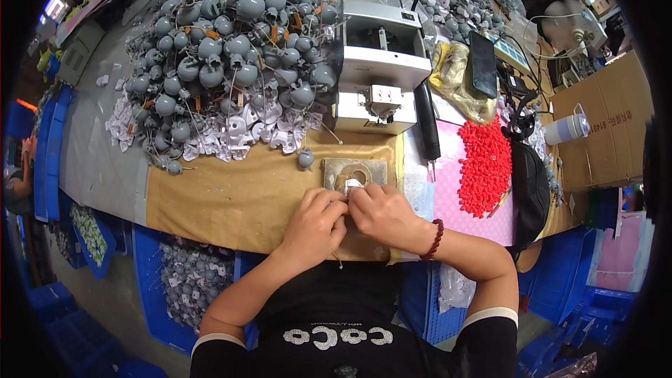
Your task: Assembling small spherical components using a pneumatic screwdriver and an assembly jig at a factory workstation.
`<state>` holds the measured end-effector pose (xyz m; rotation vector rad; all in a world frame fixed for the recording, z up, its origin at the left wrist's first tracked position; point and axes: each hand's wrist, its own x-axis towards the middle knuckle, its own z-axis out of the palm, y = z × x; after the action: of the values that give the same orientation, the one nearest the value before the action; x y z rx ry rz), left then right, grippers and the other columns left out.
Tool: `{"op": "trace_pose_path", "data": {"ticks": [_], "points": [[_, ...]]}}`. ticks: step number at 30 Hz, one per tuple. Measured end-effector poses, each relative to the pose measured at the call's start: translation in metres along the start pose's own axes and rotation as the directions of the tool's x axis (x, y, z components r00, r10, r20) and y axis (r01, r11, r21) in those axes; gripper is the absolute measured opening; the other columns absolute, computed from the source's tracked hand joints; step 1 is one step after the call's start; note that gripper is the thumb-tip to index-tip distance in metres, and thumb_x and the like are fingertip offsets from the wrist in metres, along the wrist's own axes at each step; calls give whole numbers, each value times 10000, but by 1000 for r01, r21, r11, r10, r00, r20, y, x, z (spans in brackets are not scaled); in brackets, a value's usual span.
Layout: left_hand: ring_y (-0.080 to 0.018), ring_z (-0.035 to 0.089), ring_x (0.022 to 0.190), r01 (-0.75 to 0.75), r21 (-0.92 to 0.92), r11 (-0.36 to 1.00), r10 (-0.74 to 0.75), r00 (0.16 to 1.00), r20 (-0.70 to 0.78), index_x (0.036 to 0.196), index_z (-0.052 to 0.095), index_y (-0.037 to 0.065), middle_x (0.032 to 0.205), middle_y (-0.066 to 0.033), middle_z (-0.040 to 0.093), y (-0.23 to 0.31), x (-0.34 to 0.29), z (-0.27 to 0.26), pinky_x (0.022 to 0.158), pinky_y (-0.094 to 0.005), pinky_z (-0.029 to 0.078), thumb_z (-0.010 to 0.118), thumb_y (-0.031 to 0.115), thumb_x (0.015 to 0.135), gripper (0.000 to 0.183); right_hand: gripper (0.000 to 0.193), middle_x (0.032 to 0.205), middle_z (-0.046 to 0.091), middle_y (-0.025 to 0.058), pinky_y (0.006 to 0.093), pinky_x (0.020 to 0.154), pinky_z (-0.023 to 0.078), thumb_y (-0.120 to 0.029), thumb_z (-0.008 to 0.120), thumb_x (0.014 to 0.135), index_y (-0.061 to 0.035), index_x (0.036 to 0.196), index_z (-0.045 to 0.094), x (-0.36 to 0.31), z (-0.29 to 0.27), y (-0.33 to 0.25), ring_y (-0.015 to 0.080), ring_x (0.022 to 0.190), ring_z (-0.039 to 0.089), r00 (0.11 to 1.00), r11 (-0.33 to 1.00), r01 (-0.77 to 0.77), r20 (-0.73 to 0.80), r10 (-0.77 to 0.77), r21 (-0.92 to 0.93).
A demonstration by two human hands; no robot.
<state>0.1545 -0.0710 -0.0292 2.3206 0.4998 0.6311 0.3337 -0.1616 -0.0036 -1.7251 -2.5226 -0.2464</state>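
My left hand and my right hand meet at the table's front edge, fingers bent and fingertips pinched together. A small white plastic part shows just beyond the right fingertips, over a square block with a round hollow. The left fingers also close on something small; it is hidden behind them. Left of the block stands one loose grey round part with a short stem. A dark red bead bracelet circles my right wrist.
A big heap of grey round parts with wires lies left, white plastic pieces at its foot. A metal bench machine stands ahead, a black electric screwdriver beside it. Rightward are red caps, a black pouch and a phone.
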Motion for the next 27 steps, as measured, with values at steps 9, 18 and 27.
{"op": "trace_pose_path", "data": {"ticks": [9, 18, 27], "points": [[-365, 566, 1172, -4, 203, 979, 14, 999, -48, 1162, 683, 29, 1242, -133, 642, 1, 3, -1, 989, -460, 484, 695, -5, 784, 380, 154, 870, 595, 87, 314, 570, 508, -135, 666, 746, -7, 822, 704, -5, -1, 13, 204, 759, 615, 996, 994, 82, 30, -84, 77], [-321, 559, 1224, -198, 485, 852, 210, 977, 30, 1248, 648, -66, 1307, -207, 619, 3, -1, 20, 996, -462, 465, 605, 135, 862, 437, 227, 876, 630, 82, 351, 581, 537, -115, 669, 772, -5, 961, 731, -6, -6, 30, 233, 757, 652, 995, 978, 65, 59, -78, 197], [-335, 583, 1226, -300, 578, 759, 254, 954, 162, 1190, 663, -78, 1242, -219, 646, 3, 8, 14, 1003, -481, 461, 614, 125, 841, 407, 306, 1002, 668, 127, 387, 719, 573, -38, 724, 871, -73, 1173, 691, -26, -10, 51, 325, 815, 693, 928, 599, -325, 126, 351, 731]]}}
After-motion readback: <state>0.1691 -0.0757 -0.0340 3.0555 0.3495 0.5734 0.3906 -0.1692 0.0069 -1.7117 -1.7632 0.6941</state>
